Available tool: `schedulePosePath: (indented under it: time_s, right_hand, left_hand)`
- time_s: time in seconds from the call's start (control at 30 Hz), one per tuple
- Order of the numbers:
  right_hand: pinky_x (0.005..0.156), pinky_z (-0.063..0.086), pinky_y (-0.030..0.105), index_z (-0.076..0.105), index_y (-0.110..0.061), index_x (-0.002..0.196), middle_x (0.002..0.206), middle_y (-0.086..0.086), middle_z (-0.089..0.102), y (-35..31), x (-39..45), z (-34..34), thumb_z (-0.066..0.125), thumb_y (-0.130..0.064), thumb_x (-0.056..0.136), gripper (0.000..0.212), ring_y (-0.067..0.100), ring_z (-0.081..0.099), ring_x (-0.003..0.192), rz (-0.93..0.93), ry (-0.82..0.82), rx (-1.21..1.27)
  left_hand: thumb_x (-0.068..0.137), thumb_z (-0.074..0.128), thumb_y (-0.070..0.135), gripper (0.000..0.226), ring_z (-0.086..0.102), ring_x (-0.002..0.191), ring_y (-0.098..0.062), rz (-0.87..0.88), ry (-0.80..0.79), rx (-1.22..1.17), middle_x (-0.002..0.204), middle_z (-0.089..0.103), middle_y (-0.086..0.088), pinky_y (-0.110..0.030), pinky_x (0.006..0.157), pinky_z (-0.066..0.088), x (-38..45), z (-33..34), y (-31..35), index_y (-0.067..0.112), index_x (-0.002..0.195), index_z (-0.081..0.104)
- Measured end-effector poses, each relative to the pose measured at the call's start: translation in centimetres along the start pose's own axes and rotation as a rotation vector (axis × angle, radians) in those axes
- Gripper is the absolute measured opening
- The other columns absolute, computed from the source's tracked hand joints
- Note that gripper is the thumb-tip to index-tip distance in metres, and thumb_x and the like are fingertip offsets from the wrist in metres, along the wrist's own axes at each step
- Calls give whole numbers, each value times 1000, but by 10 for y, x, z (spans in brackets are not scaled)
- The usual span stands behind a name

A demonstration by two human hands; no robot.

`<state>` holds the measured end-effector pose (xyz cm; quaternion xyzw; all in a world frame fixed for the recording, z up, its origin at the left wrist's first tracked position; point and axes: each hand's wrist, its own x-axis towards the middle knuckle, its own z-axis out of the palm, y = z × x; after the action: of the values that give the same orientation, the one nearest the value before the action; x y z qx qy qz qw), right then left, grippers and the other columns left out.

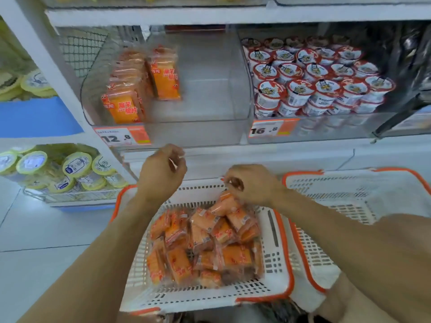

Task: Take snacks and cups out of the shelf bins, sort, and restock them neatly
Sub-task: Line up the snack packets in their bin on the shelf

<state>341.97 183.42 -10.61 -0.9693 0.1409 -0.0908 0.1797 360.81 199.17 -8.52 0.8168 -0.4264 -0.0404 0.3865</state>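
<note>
Far to the left of the white basket (pixel 275 264), yellow-lidded cups (pixel 77 165) sit in a wire bin low on the shelf. Up and left of the basket, a clear shelf bin (pixel 210 94) holds two rows of orange snack packs (pixel 123 108) standing up on its left side, and a price tag reading 12.8 (pixel 122 136) is stuck on its front. The left hand (pixel 163 171) hangs in the air just above the basket's far left corner, below that tag. Its fingers are loosely curled and hold nothing. The basket has an orange rim and is full of loose orange snack packs (pixel 205 248) in a heap. The right hand (pixel 249 183) is over the far side of the basket. Its fingertips pinch the top edge of one snack pack (pixel 225 205) that rests on top of the heap. Up and right of the basket, a second clear bin holds many red-and-white cups (pixel 321 89), with a tag reading 16.8 (pixel 272 128) on it. Just right of the basket, touching it, sits another white basket (pixel 349 194) with an orange rim.
</note>
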Motion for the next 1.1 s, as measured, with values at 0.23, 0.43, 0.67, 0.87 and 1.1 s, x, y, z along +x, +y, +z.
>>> schedulePosePath:
  time_s: [0.23, 0.43, 0.67, 0.87, 1.1]
  right_hand:
    - [95, 51, 38, 60, -34, 119, 112, -7, 66, 60, -72, 115, 71, -66, 70, 60, 18, 63, 104, 398, -648, 75]
    - [99, 51, 44, 48, -22, 136, 121, 4, 64, 61, -78, 155, 62, -55, 91, 58, 25, 62, 113, 621, -634, 300]
    - [64, 46, 24, 60, -24, 100, 88, -6, 67, 57, -81, 167, 67, -41, 90, 21, 16, 66, 83, 751, -166, 244]
    - [79, 49, 25, 59, -25, 98, 94, -8, 63, 51, -70, 160, 88, -29, 75, 37, 14, 62, 93, 946, -150, 514]
    - [71, 48, 26, 68, -12, 110, 95, 0, 64, 57, -60, 158, 78, -31, 85, 33, 20, 63, 95, 972, -273, 517]
  left_hand:
    - [90, 64, 23, 19, 63, 90, -20, -259, -548, 197, 103, 69, -3, -34, 81, 53, -71, 94, -52, 13, 105, 66]
    - [84, 72, 40, 42, 58, 107, -29, -479, -658, 161, 132, 49, -7, -44, 92, 52, -122, 147, -96, 24, 118, 56]
    - [75, 76, 57, 89, 20, 147, -34, -594, -533, 13, 160, 20, -4, -58, 116, 28, -104, 176, -110, 34, 148, 29]
    - [71, 73, 61, 70, 54, 124, -24, -440, -590, -92, 132, 60, 4, -53, 104, 46, -84, 199, -108, 38, 132, 48]
    - [74, 85, 30, 33, 62, 82, -10, -386, -640, -79, 88, 63, 10, -31, 77, 55, -84, 191, -103, 21, 101, 68]
